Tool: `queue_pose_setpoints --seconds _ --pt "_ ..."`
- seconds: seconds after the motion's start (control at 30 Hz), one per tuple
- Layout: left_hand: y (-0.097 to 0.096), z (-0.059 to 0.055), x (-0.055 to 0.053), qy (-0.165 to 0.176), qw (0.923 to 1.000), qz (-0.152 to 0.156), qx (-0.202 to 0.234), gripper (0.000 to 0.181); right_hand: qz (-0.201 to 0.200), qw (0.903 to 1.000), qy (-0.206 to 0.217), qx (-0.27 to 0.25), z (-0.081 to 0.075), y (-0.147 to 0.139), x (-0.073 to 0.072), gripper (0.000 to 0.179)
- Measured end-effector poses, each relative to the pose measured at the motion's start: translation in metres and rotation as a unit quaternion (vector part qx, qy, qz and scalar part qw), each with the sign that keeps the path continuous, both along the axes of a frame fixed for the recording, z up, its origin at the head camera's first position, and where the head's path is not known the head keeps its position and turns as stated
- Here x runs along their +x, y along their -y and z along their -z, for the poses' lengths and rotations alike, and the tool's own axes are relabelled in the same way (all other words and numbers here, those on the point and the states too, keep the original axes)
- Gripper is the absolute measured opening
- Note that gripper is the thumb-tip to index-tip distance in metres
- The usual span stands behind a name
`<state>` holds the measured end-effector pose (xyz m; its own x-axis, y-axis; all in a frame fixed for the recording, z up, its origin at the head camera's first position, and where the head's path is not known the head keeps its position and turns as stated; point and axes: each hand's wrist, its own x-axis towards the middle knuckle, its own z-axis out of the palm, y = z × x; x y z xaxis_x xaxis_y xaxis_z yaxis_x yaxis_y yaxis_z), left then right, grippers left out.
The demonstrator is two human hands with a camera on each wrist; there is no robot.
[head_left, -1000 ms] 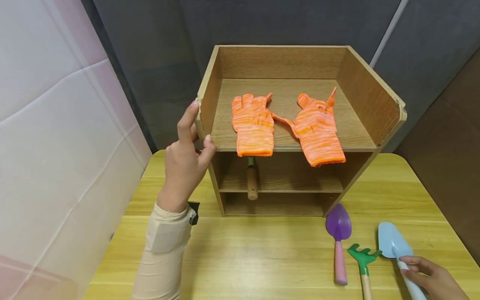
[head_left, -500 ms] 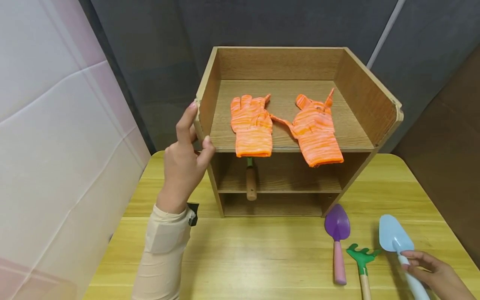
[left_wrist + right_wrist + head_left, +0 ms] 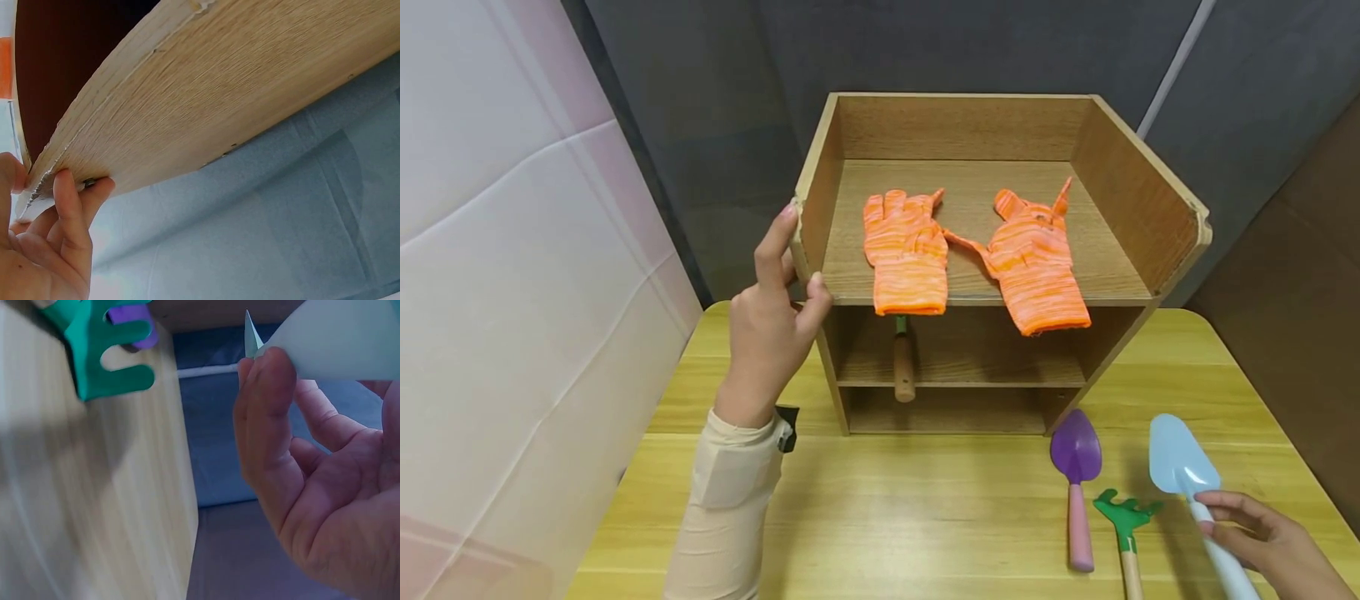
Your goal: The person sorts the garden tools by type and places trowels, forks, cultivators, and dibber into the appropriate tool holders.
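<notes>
A person's left hand [image 3: 769, 329] curls fingers and thumb around the front edge of a wooden shelf [image 3: 962, 129], just left of the orange gloves [image 3: 911, 258] lying on its top level. The right hand [image 3: 1262, 533], thumb and fingers nearly together, pinches a light-blue trowel [image 3: 1182, 458] by its handle over the desk [image 3: 887, 517]. Left of that hand lie a green rake [image 3: 1126, 518] and, farther off, a purple trowel [image 3: 1077, 450].

The held trowel [image 3: 1187, 467], at four o'clock, is pale blue. Between its ten and eleven o'clock, the gloves [image 3: 910, 254] are streaked orange.
</notes>
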<state>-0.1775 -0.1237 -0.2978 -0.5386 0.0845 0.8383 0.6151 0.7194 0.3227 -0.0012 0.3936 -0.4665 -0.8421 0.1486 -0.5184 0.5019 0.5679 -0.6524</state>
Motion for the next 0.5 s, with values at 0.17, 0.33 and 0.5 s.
queue_pose_setpoints --seconds 0.17,0.33,0.5 --pt "0.000 0.000 0.000 0.002 1.0000 0.000 0.002 0.058 -0.026 0.9990 -0.033 0.017 -0.005 0.009 0.002 0.056" --pt "0.000 0.000 0.000 -0.001 1.0000 -0.003 0.002 0.058 -0.026 0.9989 -0.040 -0.002 -0.011 0.018 0.003 0.050" --pt "-0.001 0.000 0.000 0.000 1.0000 -0.005 -0.004 0.057 -0.023 0.9992 -0.029 -0.018 -0.018 0.027 0.000 0.052"
